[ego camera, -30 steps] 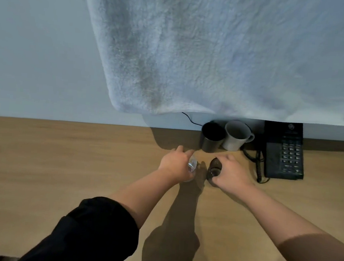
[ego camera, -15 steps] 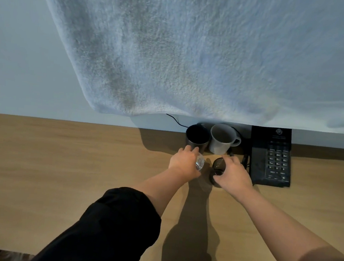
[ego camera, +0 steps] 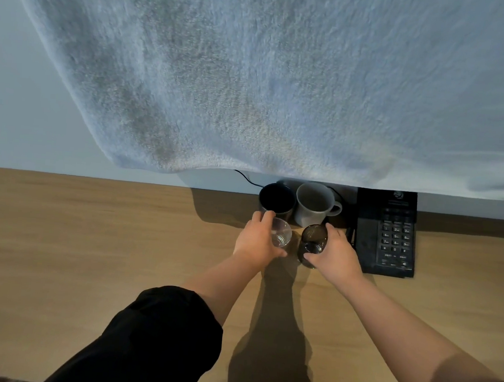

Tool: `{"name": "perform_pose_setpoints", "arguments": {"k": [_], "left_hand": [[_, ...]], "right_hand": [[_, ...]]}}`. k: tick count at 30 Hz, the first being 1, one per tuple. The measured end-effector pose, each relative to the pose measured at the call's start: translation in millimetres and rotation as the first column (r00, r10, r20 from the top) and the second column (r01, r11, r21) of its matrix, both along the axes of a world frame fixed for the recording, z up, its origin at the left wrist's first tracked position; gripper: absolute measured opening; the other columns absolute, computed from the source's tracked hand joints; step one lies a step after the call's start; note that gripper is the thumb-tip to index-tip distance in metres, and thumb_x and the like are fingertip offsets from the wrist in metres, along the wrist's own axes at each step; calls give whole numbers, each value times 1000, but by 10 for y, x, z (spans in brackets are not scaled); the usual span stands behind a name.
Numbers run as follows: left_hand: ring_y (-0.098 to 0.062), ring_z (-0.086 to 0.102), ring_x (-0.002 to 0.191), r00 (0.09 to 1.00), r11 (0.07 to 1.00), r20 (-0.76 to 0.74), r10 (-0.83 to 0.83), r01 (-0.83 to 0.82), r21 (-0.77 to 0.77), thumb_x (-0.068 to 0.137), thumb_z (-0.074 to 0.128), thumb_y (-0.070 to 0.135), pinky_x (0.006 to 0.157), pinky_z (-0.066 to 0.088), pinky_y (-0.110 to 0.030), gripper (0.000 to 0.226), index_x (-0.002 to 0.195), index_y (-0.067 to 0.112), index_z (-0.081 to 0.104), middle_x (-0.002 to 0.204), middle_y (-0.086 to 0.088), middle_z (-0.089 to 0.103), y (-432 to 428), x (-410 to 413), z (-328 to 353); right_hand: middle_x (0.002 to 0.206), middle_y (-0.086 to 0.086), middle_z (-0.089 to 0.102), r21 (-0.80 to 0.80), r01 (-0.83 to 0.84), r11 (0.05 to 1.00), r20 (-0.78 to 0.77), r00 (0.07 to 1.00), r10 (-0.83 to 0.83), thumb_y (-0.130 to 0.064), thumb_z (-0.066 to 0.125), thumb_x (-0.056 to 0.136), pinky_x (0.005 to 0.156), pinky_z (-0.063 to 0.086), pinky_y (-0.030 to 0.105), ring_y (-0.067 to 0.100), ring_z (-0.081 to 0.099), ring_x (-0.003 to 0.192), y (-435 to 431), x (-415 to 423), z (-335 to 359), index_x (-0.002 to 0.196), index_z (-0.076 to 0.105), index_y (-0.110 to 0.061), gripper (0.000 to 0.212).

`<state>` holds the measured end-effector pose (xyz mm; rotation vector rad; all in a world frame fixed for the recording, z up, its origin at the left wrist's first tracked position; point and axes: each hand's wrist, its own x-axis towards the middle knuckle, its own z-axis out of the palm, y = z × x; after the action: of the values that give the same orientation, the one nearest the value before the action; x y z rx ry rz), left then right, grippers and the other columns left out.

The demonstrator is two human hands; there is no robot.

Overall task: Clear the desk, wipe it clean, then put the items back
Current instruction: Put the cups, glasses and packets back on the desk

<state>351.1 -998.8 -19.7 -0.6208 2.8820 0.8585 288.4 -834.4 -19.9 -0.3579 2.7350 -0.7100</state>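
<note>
On the wooden desk (ego camera: 89, 253) my left hand (ego camera: 257, 241) grips a clear drinking glass (ego camera: 281, 237). My right hand (ego camera: 334, 253) grips a dark tinted glass (ego camera: 311, 242) right beside it. Both glasses stand upright on or just above the desk, a small gap between them. Directly behind them, by the wall, stand a black mug (ego camera: 275, 200) and a white mug (ego camera: 314, 206) side by side. A pale towel (ego camera: 283, 78) hangs close to the camera and fills the upper part of the view.
A black desk phone (ego camera: 387, 234) lies just right of my right hand, its coiled cord at its left edge. A thin black cable (ego camera: 245, 178) runs along the wall behind the mugs. The wall bounds the desk's far edge.
Both hands with their glasses have moved a little farther back toward the mugs. The view has shifted, so the towel covers more of the frame.
</note>
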Motion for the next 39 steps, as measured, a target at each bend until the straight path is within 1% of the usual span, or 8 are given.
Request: {"name": "perform_pose_setpoints", "arguments": {"k": [4,16,22,24,28,32,35,39], "left_hand": [[-21,55,120,992,984,-21,123,-119,133,72,86,30,96,49,-33,86,142,24,36,139,1,44,-14,27,-40],[-20,58,116,987,985,20,158,-159,74,74,82,43,93,53,-33,83,141,19,39,138,-1,49,61,1,-69],[-23,57,116,957,955,-102,270,-253,154,90,58,54,93,48,-38,59,133,14,47,131,-3,53,-114,-46,95],[-29,55,118,950,942,-51,309,-298,155,90,59,52,94,47,-41,62,135,12,43,132,-8,50,-172,-244,176],[-35,39,133,969,978,174,174,-190,81,85,63,52,103,42,-46,86,150,16,21,146,-11,31,-152,-749,299],[-36,30,137,950,995,295,100,-88,-54,81,71,47,109,35,-47,86,147,14,27,146,-11,31,-132,-979,313],[-36,33,135,946,993,302,122,-115,-42,76,77,42,106,39,-45,89,145,14,29,143,-11,33,-178,-1002,264],[-31,53,118,975,998,217,40,-50,43,72,82,25,93,51,-38,70,133,15,48,129,-9,52,-325,-935,298]], "right_hand": [[141,9,45,-29,31,999,-9,999,-31,-29,80,76,95,47,35,28,52,122,-37,-36,15,146,31,-12,87],[133,8,54,-41,66,997,-37,997,-67,-32,81,74,84,53,36,29,59,113,-132,-146,-35,138,38,-14,79],[135,9,51,-18,19,1000,-30,999,-20,-33,80,75,86,53,38,31,58,112,-99,-194,-34,138,37,-13,80],[135,9,51,-20,20,1000,-22,1000,-20,-34,80,74,87,53,39,31,58,112,-102,-197,-35,138,37,-14,80],[133,9,51,-12,12,1000,-15,1000,-12,-34,80,73,87,51,38,31,58,112,-102,-231,-56,137,37,-13,79],[131,9,52,-7,3,1000,-26,1000,-3,-32,80,73,87,51,38,31,58,112,-95,-242,-77,136,38,-14,77],[133,9,51,-1,-2,1000,-28,1000,2,-33,79,74,87,51,38,31,58,113,-92,-241,-78,137,37,-14,77],[129,8,53,10,-12,1000,-29,1000,12,-35,78,74,84,51,36,30,59,109,-82,-253,-73,135,38,-15,75]]}}
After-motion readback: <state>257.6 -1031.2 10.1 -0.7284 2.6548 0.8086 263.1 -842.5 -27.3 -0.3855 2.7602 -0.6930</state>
